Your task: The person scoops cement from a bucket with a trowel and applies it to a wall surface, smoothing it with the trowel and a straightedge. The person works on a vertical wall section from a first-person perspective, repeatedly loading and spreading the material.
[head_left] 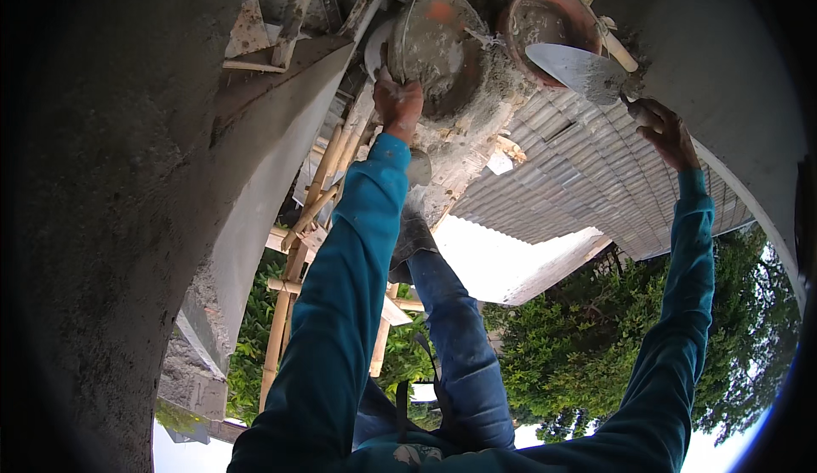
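Bamboo scaffolding (278, 337) and ribbed roof (579, 158) below. Your left hand (400, 107): fingers closed on the left rim of the mortar bowl (441, 11), beside a second bowl (580, 18). Right hand (669, 135): fingers wrapped round the trowel (574, 69). Risk: uneven pull could tip and spill the mortar bowl.

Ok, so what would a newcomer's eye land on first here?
Probably the pale trowel in the right hand, upper right, its blade overlapping the reddish bowl in view. Then the left hand, at the lower-left rim of the smeared bowl, top centre.
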`<state>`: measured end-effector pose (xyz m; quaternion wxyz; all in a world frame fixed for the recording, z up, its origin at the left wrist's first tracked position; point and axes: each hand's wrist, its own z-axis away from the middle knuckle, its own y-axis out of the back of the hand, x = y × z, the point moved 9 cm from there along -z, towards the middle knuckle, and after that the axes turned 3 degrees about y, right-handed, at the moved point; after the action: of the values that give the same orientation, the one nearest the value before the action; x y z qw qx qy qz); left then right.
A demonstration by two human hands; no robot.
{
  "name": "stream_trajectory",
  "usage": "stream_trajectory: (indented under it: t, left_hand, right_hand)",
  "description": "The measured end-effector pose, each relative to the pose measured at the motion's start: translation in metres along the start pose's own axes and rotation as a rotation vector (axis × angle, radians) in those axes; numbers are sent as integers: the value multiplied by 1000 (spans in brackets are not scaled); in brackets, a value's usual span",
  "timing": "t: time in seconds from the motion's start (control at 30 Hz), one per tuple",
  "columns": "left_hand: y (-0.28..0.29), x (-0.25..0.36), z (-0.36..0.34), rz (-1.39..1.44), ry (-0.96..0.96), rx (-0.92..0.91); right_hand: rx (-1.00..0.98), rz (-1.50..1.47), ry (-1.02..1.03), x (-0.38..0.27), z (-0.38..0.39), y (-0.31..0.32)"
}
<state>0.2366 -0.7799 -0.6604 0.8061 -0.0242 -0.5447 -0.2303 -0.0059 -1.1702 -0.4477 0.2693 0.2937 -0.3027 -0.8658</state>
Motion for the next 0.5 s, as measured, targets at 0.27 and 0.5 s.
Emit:
stream_trajectory:
  t: [0.27, 0.5]
  left_hand:
    - [26, -56, 38, 496, 421, -184]
    - [89, -4, 104, 349, 214, -60]
  right_hand:
    - [319, 441, 155, -121, 10, -9]
    - [257, 383, 366, -184, 28, -53]
